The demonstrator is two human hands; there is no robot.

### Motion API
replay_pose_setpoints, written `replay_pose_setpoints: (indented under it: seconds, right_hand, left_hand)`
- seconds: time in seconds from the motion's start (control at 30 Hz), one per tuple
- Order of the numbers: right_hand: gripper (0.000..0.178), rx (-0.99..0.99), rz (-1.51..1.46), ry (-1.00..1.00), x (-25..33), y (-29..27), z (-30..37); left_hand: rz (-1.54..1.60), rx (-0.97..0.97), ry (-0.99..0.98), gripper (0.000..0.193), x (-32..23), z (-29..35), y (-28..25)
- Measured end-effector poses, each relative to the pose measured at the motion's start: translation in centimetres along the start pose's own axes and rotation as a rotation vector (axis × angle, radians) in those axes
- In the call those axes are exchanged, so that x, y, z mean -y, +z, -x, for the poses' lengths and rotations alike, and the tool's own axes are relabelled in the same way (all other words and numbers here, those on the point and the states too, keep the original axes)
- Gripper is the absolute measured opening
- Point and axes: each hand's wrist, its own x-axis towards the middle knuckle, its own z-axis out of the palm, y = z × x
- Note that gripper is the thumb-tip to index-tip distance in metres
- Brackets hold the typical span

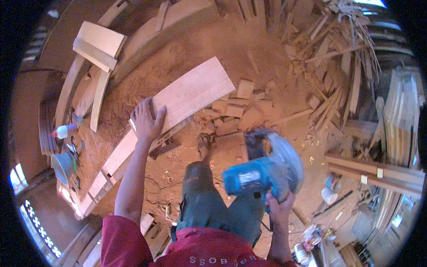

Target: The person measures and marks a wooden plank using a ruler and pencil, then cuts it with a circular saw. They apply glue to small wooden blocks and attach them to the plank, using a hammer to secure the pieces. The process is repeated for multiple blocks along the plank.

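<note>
1. A glue bottle (66,131) lies far left on the sawdust floor.
2. The left hand (147,120) presses flat, fingers spread, on a long wooden plank (195,91).
3. Offcut blocks (233,111) litter the middle.
4. The right hand (279,208) grips a blue circular saw (262,171), lifted near the person's leg.

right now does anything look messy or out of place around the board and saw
Yes. Small offcut blocks lie scattered in sawdust beside the board under the left hand. A heap of splintered scrap strips sprawls at upper right. The right hand holds the blue circular saw off the board.
</note>
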Motion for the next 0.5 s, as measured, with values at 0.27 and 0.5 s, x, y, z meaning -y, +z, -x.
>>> replay_pose_setpoints:
  seconds: [0.27, 0.5]
  right_hand:
    - [0.061, 0.386, 0.336, -0.562, 6.8, 9.5, 0.4]
    - [0.060, 0.484, 0.315, -0.601, 7.4, 13.3, -1.6]
  left_hand:
    - [-0.070, -0.022, -0.340, 0.051, 1.0, -1.3, -0.2]
    - [-0.088, -0.017, -0.318, 0.061, 1.2, -1.6, 1.8]
